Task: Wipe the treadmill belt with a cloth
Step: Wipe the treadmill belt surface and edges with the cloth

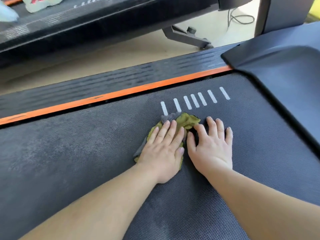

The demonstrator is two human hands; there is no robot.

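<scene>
I look down on a dark, textured treadmill belt [69,153], dusty grey toward the left. One orange strip [121,94] runs along its far edge, with a ribbed black side rail [103,82] beyond and a dark motor cover [285,66] at right. Past these are beige floor [103,54], a second treadmill [86,23] and a looped black cable [240,18]. One cloth [187,121], olive and grey, lies crumpled mid-belt, just below seven white stripes [194,101]. My left hand [162,149] presses flat on the cloth, grip wide with fingers straight. My right hand [211,142] rests flat on the belt just beside it, fingers spread, holding nothing.
</scene>
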